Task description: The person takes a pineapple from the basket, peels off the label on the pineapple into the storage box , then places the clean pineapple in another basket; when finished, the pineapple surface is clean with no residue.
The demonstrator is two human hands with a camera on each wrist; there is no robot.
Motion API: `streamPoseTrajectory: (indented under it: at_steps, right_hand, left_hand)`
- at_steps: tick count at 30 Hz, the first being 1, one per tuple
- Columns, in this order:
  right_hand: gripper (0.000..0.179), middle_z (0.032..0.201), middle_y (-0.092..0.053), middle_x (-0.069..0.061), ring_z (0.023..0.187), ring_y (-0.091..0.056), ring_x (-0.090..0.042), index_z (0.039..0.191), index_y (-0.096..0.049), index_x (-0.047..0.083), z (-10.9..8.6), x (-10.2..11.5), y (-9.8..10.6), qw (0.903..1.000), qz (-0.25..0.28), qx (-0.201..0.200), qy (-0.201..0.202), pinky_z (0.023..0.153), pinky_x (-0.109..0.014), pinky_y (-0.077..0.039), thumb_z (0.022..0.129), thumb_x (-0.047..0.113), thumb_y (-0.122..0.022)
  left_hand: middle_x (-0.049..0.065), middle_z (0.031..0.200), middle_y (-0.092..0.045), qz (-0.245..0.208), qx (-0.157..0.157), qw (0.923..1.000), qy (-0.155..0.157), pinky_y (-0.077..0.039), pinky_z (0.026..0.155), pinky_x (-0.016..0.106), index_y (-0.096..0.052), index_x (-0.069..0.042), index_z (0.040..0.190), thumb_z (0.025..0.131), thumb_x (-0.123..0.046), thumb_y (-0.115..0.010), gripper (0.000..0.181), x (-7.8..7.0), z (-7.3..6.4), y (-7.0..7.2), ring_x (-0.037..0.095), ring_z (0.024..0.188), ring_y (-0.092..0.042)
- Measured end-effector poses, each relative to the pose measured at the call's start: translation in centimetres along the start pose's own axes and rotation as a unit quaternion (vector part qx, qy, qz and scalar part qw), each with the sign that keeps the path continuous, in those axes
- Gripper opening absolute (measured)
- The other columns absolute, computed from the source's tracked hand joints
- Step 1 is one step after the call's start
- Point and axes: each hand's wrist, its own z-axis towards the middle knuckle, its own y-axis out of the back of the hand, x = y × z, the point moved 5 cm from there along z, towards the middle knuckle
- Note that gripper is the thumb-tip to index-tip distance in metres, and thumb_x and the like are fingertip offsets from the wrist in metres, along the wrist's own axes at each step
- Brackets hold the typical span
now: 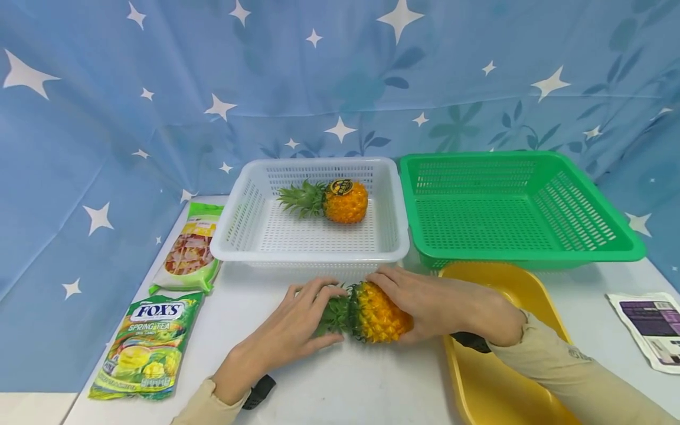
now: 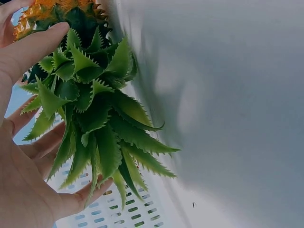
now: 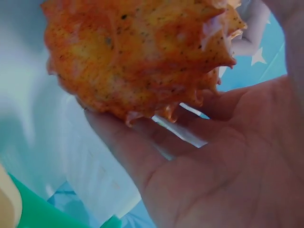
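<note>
A small orange pineapple with a green crown lies on its side between both hands, in front of the white basket, crown to the left. My right hand holds its rounded bottom end; in the right wrist view the fingers curve behind the spiky orange skin. At the other end, my left hand spans the crown. The left wrist view shows the thumb by the base of the leaves and the other fingers behind them. Another pineapple, with a black-and-yellow label, lies inside the white basket.
A green basket stands right of the white one. Below it, a yellow tray lies under my right forearm. Two snack bags, a green-and-white one and a FOX'S candy bag, lie left. A purple-and-white packet is far right.
</note>
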Motion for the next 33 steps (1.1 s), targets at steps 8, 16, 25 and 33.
streamPoseTrajectory:
  at_steps: [8,16,25,33]
  right_hand:
    - [0.097,0.143,-0.047,-0.015,0.124,-0.055,-0.029,0.151,-0.037,-0.004,-0.05,0.04,-0.3,0.9994,0.025,0.001,-0.021,0.101,-0.047,-0.055,0.083,0.041,-0.091]
    - [0.097,0.138,-0.048,-0.014,0.119,-0.056,-0.028,0.15,-0.038,-0.003,0.13,0.22,-0.54,0.9995,0.019,-0.008,-0.025,0.098,-0.046,-0.056,0.08,0.039,-0.093]
    - [0.098,0.133,-0.051,-0.013,0.113,-0.058,-0.026,0.147,-0.042,-0.002,0.31,0.42,-0.55,0.9992,-0.005,-0.025,-0.03,0.091,-0.046,-0.058,0.076,0.039,-0.095]
    - [0.095,0.128,-0.054,-0.01,0.104,-0.06,-0.023,0.142,-0.045,0.0,0.28,0.55,-0.5,0.9978,-0.044,-0.042,-0.026,0.078,-0.043,-0.06,0.074,0.043,-0.095]
  left_hand:
    - [0.01,0.146,-0.051,0.002,0.007,1.0,0.003,-0.047,0.097,0.047,-0.049,-0.016,0.145,0.091,-0.04,-0.083,0.068,-0.03,-0.04,0.0,0.022,0.13,-0.053]
    - [0.009,0.146,-0.051,0.002,0.005,1.0,0.007,-0.047,0.097,0.048,-0.049,-0.016,0.146,0.09,-0.04,-0.084,0.069,0.02,-0.29,0.02,0.022,0.129,-0.053]
    - [0.009,0.146,-0.052,-0.003,0.005,1.0,0.008,-0.046,0.097,0.047,-0.049,-0.017,0.145,0.09,-0.04,-0.084,0.069,0.05,-0.32,0.05,0.022,0.129,-0.053]
    - [0.008,0.145,-0.051,-0.002,0.001,1.0,0.004,-0.047,0.097,0.047,-0.049,-0.017,0.145,0.09,-0.04,-0.084,0.069,0.0,-0.36,0.08,0.021,0.129,-0.053]
